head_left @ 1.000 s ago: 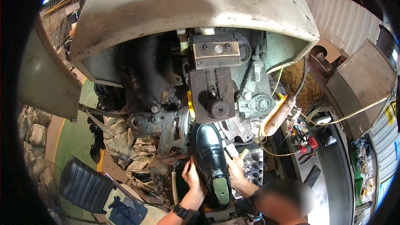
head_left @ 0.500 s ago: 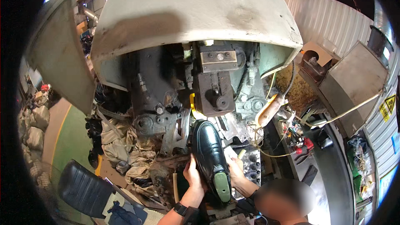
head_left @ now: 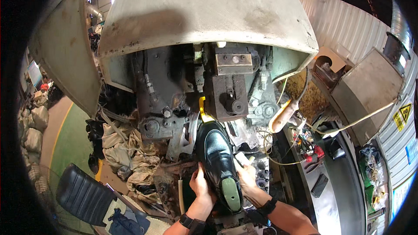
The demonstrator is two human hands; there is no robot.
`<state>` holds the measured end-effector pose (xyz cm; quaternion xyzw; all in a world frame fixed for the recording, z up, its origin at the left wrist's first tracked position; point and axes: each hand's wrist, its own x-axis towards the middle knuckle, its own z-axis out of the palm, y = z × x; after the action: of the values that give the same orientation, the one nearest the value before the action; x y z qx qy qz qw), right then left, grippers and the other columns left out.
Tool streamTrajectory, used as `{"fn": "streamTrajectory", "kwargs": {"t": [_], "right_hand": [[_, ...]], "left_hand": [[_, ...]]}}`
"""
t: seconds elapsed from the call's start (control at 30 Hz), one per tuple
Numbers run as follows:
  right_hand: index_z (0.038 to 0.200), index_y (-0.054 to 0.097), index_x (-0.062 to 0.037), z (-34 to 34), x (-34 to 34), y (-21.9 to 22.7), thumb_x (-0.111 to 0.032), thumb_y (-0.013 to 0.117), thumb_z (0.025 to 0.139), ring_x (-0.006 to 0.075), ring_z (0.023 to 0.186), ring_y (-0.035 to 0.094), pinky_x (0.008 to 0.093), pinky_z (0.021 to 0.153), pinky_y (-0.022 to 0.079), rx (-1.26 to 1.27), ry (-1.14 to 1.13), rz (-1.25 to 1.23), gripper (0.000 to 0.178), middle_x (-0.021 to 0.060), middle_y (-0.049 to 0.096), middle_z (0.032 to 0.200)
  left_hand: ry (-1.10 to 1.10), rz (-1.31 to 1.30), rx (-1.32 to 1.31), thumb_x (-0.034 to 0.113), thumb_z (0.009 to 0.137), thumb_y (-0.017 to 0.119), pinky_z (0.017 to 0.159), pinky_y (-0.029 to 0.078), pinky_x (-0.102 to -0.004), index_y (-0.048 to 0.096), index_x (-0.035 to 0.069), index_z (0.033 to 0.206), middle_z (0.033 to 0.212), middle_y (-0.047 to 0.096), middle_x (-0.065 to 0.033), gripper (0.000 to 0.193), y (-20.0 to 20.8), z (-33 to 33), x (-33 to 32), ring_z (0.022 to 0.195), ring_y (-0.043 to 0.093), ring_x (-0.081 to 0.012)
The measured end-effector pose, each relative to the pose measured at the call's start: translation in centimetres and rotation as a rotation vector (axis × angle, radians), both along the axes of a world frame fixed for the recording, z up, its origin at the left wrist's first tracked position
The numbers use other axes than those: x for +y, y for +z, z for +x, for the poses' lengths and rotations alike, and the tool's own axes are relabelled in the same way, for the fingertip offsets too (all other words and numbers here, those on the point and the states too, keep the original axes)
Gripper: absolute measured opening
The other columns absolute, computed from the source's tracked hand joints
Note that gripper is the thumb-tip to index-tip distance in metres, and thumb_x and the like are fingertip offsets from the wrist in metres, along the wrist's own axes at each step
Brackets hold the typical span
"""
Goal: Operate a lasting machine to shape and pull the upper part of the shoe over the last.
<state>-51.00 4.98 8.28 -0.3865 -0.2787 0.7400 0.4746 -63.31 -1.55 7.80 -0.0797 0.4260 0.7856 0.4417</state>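
Head view: both hands (head_left: 201, 186), half-curled, clasp a glossy black shoe (head_left: 217, 152). Well right of it is a yellow triangle-marked sign (head_left: 402, 116).

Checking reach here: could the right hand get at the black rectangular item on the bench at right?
Probably not without letting go: the right hand holds the black shoe, though the black rectangular item looks uncovered.
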Motion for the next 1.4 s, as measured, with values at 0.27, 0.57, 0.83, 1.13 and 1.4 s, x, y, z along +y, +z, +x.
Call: {"fn": "streamTrajectory", "kwargs": {"t": [0.27,0.57,0.83,1.13,1.4], "right_hand": [[0.112,0.067,-0.0014,-0.3,0.8,-1.4,-0.012,0.075,0.096,0.0127,0.078,0.068,0.0299,0.071,0.057,0.042,0.027,-0.026,0.02,0.0033,0.072,0.095],[0.122,0.065,-0.0052,-0.7,2.8,-3.8,-0.02,0.075,0.098,0.015,0.094,0.069,0.0296,0.082,0.057,0.074,0.04,0.022,0.031,0.0042,0.073,0.11],[0.119,0.052,-0.005,2.1,3.5,-3.5,-0.021,0.064,0.105,0.0182,0.076,0.07,0.0301,0.07,0.059,0.171,0.132,-0.108,0.024,0.0121,0.072,0.099],[0.124,0.046,0.0164,20.7,3.5,-11.8,-0.025,0.064,0.103,0.0246,0.086,0.073,0.0364,0.077,0.061,-0.553,0.014,0.102,0.051,0.0218,0.071,0.104],[0.093,0.071,-0.0025,27.1,-4.9,-30.3,-0.014,0.062,0.1,0.0168,0.066,0.052,0.038,0.062,0.044,-0.421,0.081,-0.534,0.016,0.0077,0.068,0.082]], "left_hand": [[-0.023,-0.039,-0.088,0.032,0.1,0.072,0.08,0.059,-0.0382,0.067,-0.003,0.113,0.107,0.072,-0.0128,0.037,-0.4,-0.4,0.7,0.09,0.07,-0.0239],[0.061,-0.075,0.067,0.034,0.101,0.071,0.079,0.057,-0.035,0.071,-0.002,0.107,0.104,0.073,-0.0098,0.037,-1.5,0.3,1.7,0.087,0.069,-0.0208],[-0.044,-0.077,0.179,0.032,0.101,0.071,0.078,0.056,-0.0327,0.069,-0.003,0.11,0.101,0.073,-0.0086,0.036,-2.0,-1.7,-0.3,0.085,0.068,-0.019],[0.184,-0.471,0.538,0.027,0.103,0.067,0.078,0.058,-0.0353,0.066,-0.001,0.106,0.097,0.072,-0.0103,0.028,-16.3,-12.3,-16.5,0.084,0.07,-0.0189],[-0.418,-0.847,0.24,0.009,0.089,0.074,0.076,0.054,-0.033,0.069,-0.009,0.121,0.098,0.074,-0.0132,0.037,-27.8,-8.6,-25.9,0.086,0.068,-0.0198]]}}
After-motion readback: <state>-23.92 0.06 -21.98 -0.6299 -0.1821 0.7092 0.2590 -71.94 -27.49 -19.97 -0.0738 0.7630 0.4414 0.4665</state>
